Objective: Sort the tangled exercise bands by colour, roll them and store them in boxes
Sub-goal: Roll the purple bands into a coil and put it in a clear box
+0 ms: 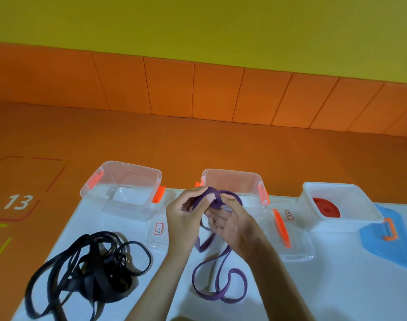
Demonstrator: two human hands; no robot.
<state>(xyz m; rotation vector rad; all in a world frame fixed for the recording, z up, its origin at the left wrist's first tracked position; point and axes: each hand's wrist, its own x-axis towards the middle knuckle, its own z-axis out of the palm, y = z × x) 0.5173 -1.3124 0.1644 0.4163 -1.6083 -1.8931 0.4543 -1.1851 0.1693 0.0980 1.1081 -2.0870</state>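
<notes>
A purple band (218, 281) hangs from both hands and loops loosely on the white table (313, 286). My left hand (186, 218) and my right hand (230, 221) pinch its upper end, which is wound into a small coil, in front of the middle clear box (232, 179). A tangled heap of black bands (89, 272) lies at the left of the table. The left clear box (121, 181) holds nothing I can see. The right box (336, 202) contains a rolled red band (325, 207).
Two clear lids with orange clips and paper labels lie flat, one (157, 230) between the left and middle boxes, one (290, 235) right of my hands. A blue lid (387, 239) sits under the right box. Orange floor and padded wall lie beyond the table.
</notes>
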